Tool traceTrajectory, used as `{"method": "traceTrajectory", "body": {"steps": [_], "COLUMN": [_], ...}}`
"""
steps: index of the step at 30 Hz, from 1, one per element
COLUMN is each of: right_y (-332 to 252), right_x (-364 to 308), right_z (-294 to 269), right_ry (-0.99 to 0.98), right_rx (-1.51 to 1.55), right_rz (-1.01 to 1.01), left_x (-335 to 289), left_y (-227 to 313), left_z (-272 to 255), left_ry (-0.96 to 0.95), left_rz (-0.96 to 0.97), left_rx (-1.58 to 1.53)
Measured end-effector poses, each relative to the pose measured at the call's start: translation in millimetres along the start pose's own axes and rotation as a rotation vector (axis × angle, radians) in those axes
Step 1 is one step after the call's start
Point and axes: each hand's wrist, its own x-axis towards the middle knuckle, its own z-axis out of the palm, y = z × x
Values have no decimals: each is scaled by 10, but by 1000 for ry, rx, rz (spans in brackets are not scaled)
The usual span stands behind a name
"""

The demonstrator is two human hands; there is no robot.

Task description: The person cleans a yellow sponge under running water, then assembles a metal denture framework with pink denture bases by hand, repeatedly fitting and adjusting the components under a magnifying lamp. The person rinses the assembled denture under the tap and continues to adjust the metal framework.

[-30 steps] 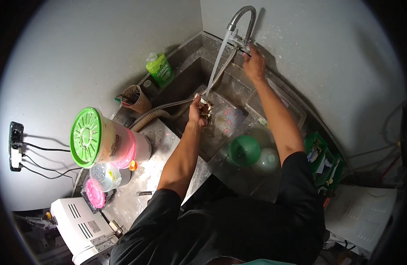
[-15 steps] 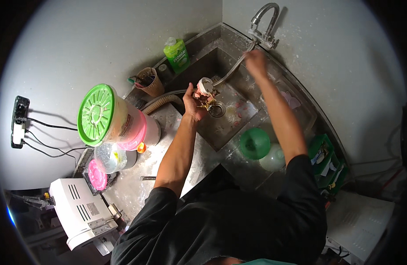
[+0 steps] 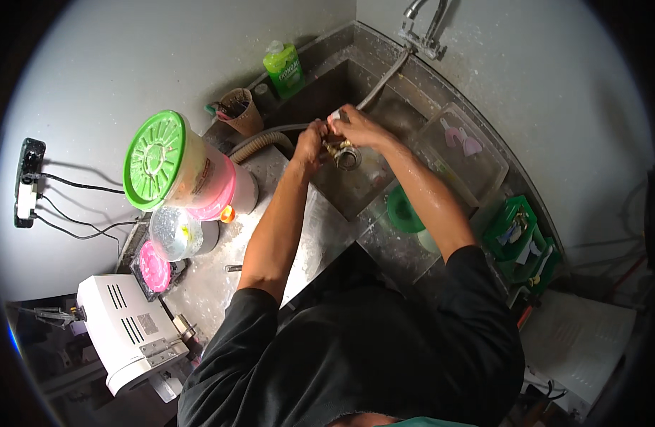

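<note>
Over the sink basin (image 3: 326, 87), both of my hands are close together on a brass-coloured dental articulator (image 3: 348, 159) with a white and pink plaster cast. My left hand (image 3: 310, 144) grips its left side with curled fingers. From the right, my right hand (image 3: 360, 129) closes over the cast (image 3: 335, 117), covering most of it. The articulator's round metal ring hangs below the hands. A grey hose (image 3: 386, 80) runs from the tap (image 3: 421, 44) down behind my right hand.
Stacked tubs with a green lid (image 3: 155, 160) stand left of the basin, near a ribbed hose (image 3: 260, 146). Behind are a brush cup (image 3: 241, 114) and a green soap bottle (image 3: 283, 70). To the right lie a clear tray (image 3: 477, 174), a green bowl (image 3: 402, 211) and green bins (image 3: 511, 228).
My right hand has come down from near the tap to the articulator and now covers the cast. My left hand has shifted slightly upward. The view has tilted a little.
</note>
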Motion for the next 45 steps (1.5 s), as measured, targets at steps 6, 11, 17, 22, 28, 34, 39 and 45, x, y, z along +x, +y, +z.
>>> {"method": "traceTrajectory", "body": {"steps": [6,11,17,22,28,34,39,45], "right_y": [-114,-265,-319,-702,-254,-419,-554,225], "right_x": [-119,-113,-329,-645,123,-312,269,17], "right_z": [-393,-401,-234,-721,-426,-693,-209,-276], "right_ry": [-5,-267,108,-192,137,-217,74,-248], "right_rx": [534,1393,49,842,-32,801,117,966], "right_rz": [69,129,-18,-333,-3,-170,155,-79], "left_x": [-379,-313,-168,-684,468,-295,234,-191], "left_y": [545,725,728,1216,812,1049,1037,645], "left_z": [58,-469,-544,-342,-1165,-569,-1460,-696], "left_ry": [-50,-824,-132,-691,-38,-335,-69,-250], "left_rz": [151,199,208,474,398,275,601,203], "left_rx": [-312,-778,562,-192,1078,73,741,32]}}
